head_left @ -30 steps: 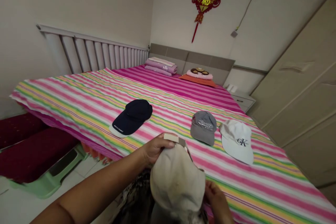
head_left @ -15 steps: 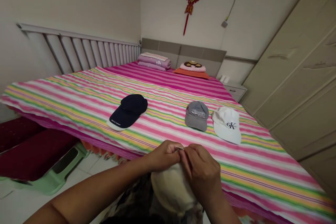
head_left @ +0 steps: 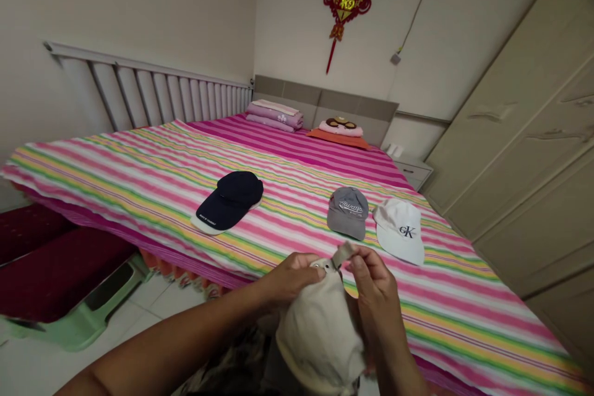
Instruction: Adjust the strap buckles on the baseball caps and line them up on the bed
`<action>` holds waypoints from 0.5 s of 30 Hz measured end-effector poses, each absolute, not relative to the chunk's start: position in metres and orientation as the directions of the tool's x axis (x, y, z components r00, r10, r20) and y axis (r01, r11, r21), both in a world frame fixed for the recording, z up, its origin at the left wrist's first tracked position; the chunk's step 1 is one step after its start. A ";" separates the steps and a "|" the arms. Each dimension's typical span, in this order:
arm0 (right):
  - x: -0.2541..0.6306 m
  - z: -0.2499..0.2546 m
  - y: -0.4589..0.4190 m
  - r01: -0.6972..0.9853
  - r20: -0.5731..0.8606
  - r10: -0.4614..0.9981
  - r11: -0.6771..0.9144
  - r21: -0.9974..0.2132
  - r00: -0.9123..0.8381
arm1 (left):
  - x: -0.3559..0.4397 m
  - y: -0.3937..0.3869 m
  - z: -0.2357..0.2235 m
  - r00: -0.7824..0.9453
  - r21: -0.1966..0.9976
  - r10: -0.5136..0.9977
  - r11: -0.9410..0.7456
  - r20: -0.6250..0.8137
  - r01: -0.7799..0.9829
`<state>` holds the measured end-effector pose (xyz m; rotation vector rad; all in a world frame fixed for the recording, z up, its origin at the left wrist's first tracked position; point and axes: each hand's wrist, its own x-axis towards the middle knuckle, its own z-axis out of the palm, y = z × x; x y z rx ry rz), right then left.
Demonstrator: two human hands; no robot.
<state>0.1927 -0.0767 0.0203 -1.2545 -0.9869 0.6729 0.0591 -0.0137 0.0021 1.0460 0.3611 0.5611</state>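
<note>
A cream cap (head_left: 320, 328) hangs between my hands in front of the bed, its back strap (head_left: 342, 255) at the top. My left hand (head_left: 294, 278) is closed on the cap's edge, the thumb by the small metal snaps. With fingers pinched, my right hand (head_left: 374, 281) holds the strap, which sticks up from the edge. Beyond them on the bed lie a navy cap (head_left: 231, 199) to the left, a grey cap (head_left: 348, 213) with white lettering, and a white cap (head_left: 400, 232) marked with dark letters to the right.
A striped sheet (head_left: 153, 173) covers the bed. Folded purple bedding (head_left: 273, 114) and an orange pillow (head_left: 338, 138) are by the headboard. Dark red padded stools (head_left: 69, 272) with green legs stand at left. A wardrobe (head_left: 520, 148) rises on the right, beside a nightstand (head_left: 411, 170).
My hands were close together at the cap's edge. Now the right hand has moved right and up with the strap, and the strap and snaps show. More of the cap is visible.
</note>
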 end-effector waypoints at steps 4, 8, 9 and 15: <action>0.203 0.009 -0.069 0.093 0.114 0.966 0.094 -0.991 0.232 | 0.051 -0.004 0.000 0.798 0.851 0.600 0.443 -0.048 -0.282; 0.199 0.000 -0.062 -0.091 -0.046 0.993 -0.037 -0.995 0.107 | 0.046 0.003 -0.003 0.815 0.831 0.579 0.459 -0.011 -0.315; 0.197 0.000 -0.062 -0.131 -0.042 0.995 -0.029 -0.991 0.093 | 0.046 0.004 -0.003 0.810 0.835 0.586 0.452 -0.013 -0.313; 0.195 -0.004 -0.055 -0.334 -0.108 0.992 -0.121 -0.935 -0.057 | 0.040 0.010 0.004 0.770 0.833 0.637 0.447 -0.039 -0.327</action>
